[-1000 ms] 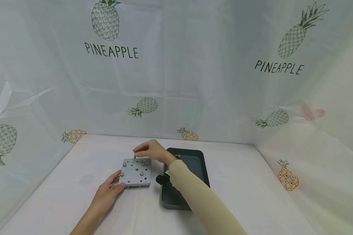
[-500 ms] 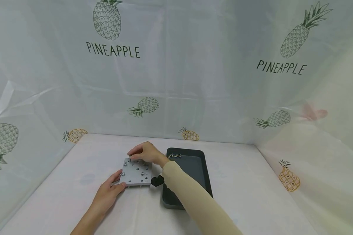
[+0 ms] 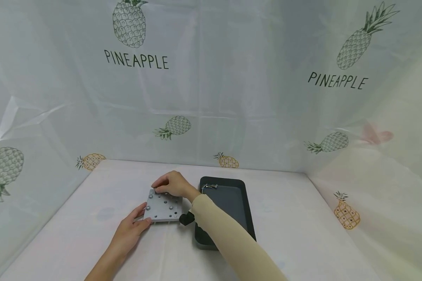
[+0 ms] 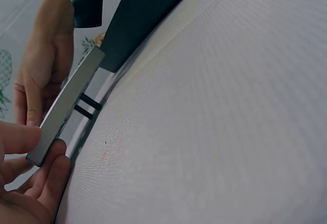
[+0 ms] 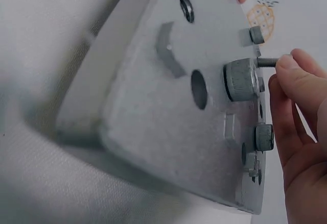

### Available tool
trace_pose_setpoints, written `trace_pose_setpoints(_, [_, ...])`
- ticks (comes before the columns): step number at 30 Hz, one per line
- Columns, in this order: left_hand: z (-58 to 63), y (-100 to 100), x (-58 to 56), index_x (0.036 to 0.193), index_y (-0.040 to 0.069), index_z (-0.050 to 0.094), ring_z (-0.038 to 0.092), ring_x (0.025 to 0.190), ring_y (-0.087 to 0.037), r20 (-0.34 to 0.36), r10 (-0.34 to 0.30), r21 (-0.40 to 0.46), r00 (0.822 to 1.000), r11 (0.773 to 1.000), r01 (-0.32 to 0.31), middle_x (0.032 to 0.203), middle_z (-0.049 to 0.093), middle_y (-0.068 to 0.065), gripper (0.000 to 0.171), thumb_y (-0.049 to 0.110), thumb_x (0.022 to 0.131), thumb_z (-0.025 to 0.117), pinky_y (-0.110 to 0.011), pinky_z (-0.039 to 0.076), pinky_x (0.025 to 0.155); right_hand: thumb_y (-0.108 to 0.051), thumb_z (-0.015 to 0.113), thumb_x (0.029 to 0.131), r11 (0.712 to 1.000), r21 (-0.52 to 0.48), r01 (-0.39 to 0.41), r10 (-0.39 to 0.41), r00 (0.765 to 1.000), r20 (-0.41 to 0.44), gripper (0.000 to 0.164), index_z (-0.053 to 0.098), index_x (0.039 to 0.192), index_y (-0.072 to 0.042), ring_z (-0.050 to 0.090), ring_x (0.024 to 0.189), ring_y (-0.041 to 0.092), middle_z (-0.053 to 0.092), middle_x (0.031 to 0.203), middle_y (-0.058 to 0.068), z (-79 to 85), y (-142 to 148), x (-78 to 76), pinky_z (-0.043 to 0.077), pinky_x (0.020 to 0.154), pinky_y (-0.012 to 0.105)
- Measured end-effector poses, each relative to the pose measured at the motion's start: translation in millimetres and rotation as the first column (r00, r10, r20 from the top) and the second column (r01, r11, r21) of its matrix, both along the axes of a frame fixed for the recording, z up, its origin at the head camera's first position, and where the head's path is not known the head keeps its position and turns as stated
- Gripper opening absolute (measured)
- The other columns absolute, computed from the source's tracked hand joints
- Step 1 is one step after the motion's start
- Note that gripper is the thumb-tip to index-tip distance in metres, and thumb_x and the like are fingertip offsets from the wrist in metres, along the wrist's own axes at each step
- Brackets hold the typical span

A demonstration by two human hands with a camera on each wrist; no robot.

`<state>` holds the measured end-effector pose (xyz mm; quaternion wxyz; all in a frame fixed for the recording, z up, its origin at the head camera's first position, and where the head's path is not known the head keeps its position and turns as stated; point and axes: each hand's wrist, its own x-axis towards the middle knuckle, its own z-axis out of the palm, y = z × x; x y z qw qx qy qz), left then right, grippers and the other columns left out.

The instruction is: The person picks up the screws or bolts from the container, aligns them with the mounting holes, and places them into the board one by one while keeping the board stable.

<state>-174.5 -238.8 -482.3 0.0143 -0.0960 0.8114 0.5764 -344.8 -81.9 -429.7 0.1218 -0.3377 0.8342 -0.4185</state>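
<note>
A square grey metal plate with holes and several screw heads is raised off the white cloth. In the left wrist view its edge tilts, and two dark shanks stick out underneath. My left hand grips the plate's near left corner, thumb on top and fingers beneath. At the far left part of the plate, my right hand pinches a screw between thumb and fingers. The right wrist view shows the screw's threaded shank pointing at the plate; the fingers cover its head. A thicker screw head hides the shank's tip.
A dark grey tray stands to the right of the plate, under my right forearm. Several loose screws lie at its far left corner. A black wrist camera hangs below my right wrist, near the plate. Patterned white sheeting rises behind.
My right hand has moved left and down to the plate's far left part. The screw's shank, visible below the fingers earlier, is now hidden in the head view. The left hand keeps its hold.
</note>
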Motion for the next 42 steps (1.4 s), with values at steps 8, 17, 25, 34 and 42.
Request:
trace_pose_setpoints(8, [0.4,0.7,0.7,0.167,0.010,0.031,0.058,0.139,-0.034,0.002,0.000,0.002,1.000,1.000,0.000,0.167,0.038,-0.023,0.071,0.027,0.107,0.064,-0.056,0.039,0.120,-0.018,0.081,0.095,1.000,0.026,0.008,-0.008,1.000,0.006,0.013,0.086,0.106,-0.021,0.065,0.091,-0.002,0.079,0.104,-0.016,-2.2,-2.5,1.2,0.053,0.080,0.018])
trace_pose_setpoints(17, [0.7,0.4,0.7,0.168,0.010,0.031,0.058,0.140,-0.034,0.000,-0.003,0.012,1.000,1.000,0.003,0.167,0.037,-0.023,0.071,0.026,0.107,0.064,-0.057,0.037,0.121,-0.017,0.082,0.095,0.997,0.083,-0.002,0.007,0.998,-0.065,0.013,0.085,0.107,-0.020,0.064,0.088,-0.002,0.079,0.102,-0.015,-1.1,-4.3,3.7,0.052,0.081,0.016])
trace_pose_setpoints(25, [-0.1,1.9,0.2,0.168,0.011,0.030,0.056,0.142,-0.037,0.016,0.013,0.000,1.000,1.000,-0.013,0.168,0.035,-0.024,0.072,0.028,0.107,0.064,-0.061,0.035,0.122,-0.012,0.080,0.097,0.991,0.106,-0.082,0.092,0.991,-0.095,0.025,0.080,0.121,-0.011,0.066,0.091,0.000,0.079,0.113,0.001,19.7,21.6,0.8,0.055,0.084,0.016])
trace_pose_setpoints(34, [-0.6,1.5,0.1,0.168,0.011,0.030,0.058,0.139,-0.035,-0.002,0.011,0.006,1.000,1.000,-0.011,0.167,0.036,-0.023,0.071,0.025,0.107,0.064,-0.060,0.036,0.122,-0.017,0.081,0.096,0.994,0.100,-0.048,0.066,0.980,-0.189,0.030,0.077,0.126,-0.018,0.070,0.105,0.008,0.076,0.123,-0.001,50.6,92.8,-11.3,0.059,0.088,0.024])
trace_pose_setpoints(42, [-0.7,2.9,-0.4,0.169,0.012,0.029,0.055,0.142,-0.036,0.017,0.021,0.008,1.000,1.000,-0.021,0.169,0.034,-0.022,0.073,0.027,0.107,0.064,-0.060,0.034,0.123,-0.016,0.081,0.096,0.998,0.054,0.028,-0.017,0.981,-0.195,0.040,0.073,0.134,-0.011,0.073,0.111,0.023,0.074,0.129,0.010,55.5,157.4,-20.4,0.060,0.093,0.035])
